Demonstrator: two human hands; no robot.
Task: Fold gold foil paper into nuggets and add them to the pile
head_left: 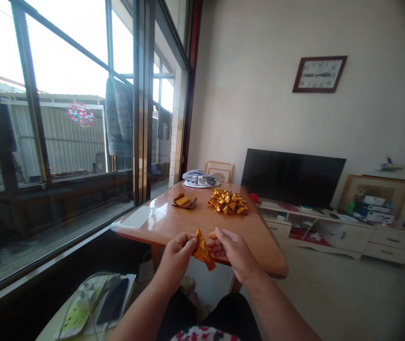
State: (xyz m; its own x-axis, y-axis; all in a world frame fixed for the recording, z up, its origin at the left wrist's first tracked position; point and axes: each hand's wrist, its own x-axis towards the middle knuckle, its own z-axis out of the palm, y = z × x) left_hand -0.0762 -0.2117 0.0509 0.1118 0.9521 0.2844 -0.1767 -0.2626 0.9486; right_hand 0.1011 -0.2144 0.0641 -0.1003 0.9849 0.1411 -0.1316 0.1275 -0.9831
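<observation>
As the left hand (175, 258) and right hand (232, 251) pinch a gold foil strip (203, 251) narrowly between their fingers (220, 241), it sits over the near edge of the tabletop (255, 246); a gold foil bow (228, 201) and a folded foil piece (184, 201) lie farther along.

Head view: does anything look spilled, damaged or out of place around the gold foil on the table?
Nothing looks spilled or damaged on the wooden table; the gold foil heap and folded foil piece sit inside its edge. The only loose-looking thing is a white cable beside a phone, low left, off the table.
</observation>
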